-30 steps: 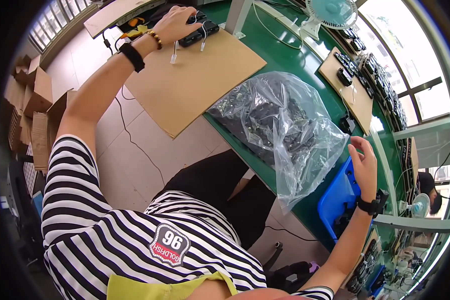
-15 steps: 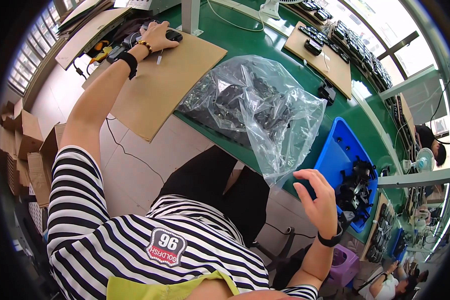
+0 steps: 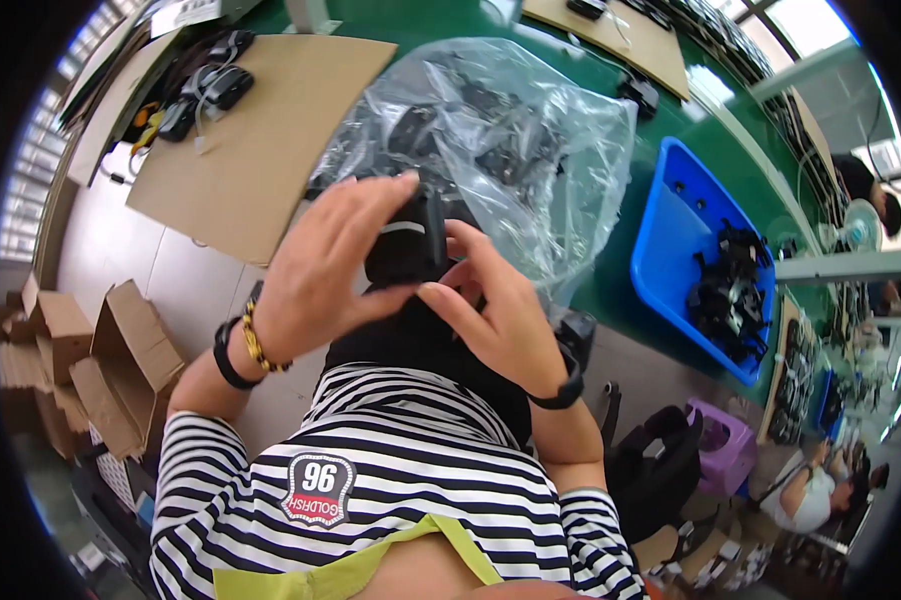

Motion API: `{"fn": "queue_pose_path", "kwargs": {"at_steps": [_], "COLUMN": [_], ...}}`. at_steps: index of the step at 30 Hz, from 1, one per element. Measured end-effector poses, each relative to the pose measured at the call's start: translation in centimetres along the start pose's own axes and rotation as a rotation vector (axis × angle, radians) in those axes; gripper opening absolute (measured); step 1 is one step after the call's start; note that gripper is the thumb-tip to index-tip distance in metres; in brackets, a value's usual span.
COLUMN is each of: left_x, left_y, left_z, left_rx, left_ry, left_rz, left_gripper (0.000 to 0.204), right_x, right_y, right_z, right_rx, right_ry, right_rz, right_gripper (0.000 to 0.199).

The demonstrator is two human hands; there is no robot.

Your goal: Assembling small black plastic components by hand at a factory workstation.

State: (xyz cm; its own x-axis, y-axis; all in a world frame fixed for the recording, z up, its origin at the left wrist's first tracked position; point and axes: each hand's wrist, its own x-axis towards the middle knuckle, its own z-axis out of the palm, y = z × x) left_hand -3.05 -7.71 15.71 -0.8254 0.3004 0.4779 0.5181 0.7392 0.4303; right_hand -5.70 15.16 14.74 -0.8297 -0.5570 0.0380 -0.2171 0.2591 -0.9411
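In front of my body, both hands are raised to a black plastic part (image 3: 433,228) with a narrow, upright edge. My left hand (image 3: 335,255) curls around its left side, with the thumb under it and the fingers over the top. From the right, my right hand (image 3: 505,310) grips it with bent fingers and thumb. Much of the part is hidden by the fingers and blends with the dark trousers behind. Just beyond the hands lies a clear plastic bag (image 3: 590,190) with many black parts inside.
A brown board (image 3: 260,140) at the left carries black devices (image 3: 220,88) with white cables. To the right, a blue bin (image 3: 653,225) holds loose black parts (image 3: 735,290). Opened cardboard boxes (image 3: 125,370) stand on the floor at left, a purple stool (image 3: 725,450) at right.
My left hand has come back from the black devices on the board to the middle. My right hand has moved left from beside the blue bin, and both now hold a black part.
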Motion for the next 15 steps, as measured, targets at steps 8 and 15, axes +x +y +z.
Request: {"fn": "queue_pose_path", "kwargs": {"at_steps": [8,15], "left_x": [-1.5,-3.3], "left_y": [3.2,2.5], "left_z": [7.5,10.0], "left_rx": [-0.578,-1.478], "left_ry": [-0.073,-0.592], "left_rz": [-0.143,-0.625], "left_gripper": [0.084,0.061], "right_x": [-5.8,-10.2], "right_y": [4.7,2.9], "right_z": [-0.6,-3.0], "right_rx": [0.598,-0.014], "right_ry": [0.053,0.001], "right_rz": [0.206,0.194], "right_gripper": [0.051,0.036]}}
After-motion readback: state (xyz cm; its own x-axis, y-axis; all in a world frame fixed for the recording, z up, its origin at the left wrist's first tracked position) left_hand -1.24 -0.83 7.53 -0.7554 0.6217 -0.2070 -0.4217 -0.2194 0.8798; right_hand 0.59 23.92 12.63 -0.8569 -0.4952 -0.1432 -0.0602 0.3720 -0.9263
